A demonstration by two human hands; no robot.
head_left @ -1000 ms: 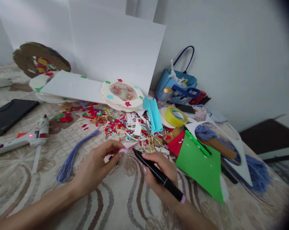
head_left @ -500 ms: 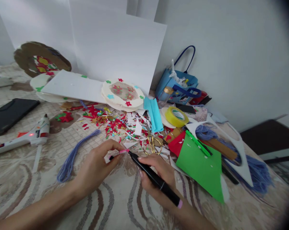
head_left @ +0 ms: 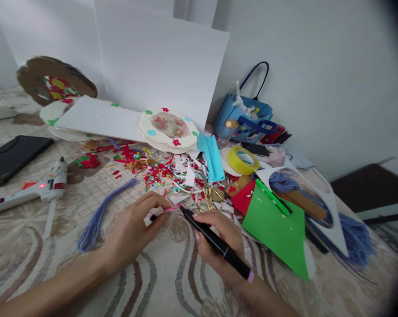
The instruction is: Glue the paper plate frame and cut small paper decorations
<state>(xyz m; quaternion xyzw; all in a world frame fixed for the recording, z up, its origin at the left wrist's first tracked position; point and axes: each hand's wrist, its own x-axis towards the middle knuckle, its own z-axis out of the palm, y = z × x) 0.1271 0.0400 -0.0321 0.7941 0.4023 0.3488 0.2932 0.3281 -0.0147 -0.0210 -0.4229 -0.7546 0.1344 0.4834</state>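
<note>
My right hand grips a black marker with a pink end. Its tip points up and to the left. My left hand is closed, pinching a small pink strip between thumb and forefinger. A black cap with a pinkish end shows between the fingers of that same hand. A narrow gap lies between the marker tip and the pink strip. Gold-handled scissors lie just beyond my right hand. To the left of my left hand is a bundle of blue yarn.
A glue gun with a red light and a black phone lie at left. Paper scraps cover the middle. Yellow tape, green sheet and green pen lie at right. Behind stand a blue bag and white board.
The marker tip has drawn back slightly to the right, away from the pink strip it was touching. My left hand has barely moved.
</note>
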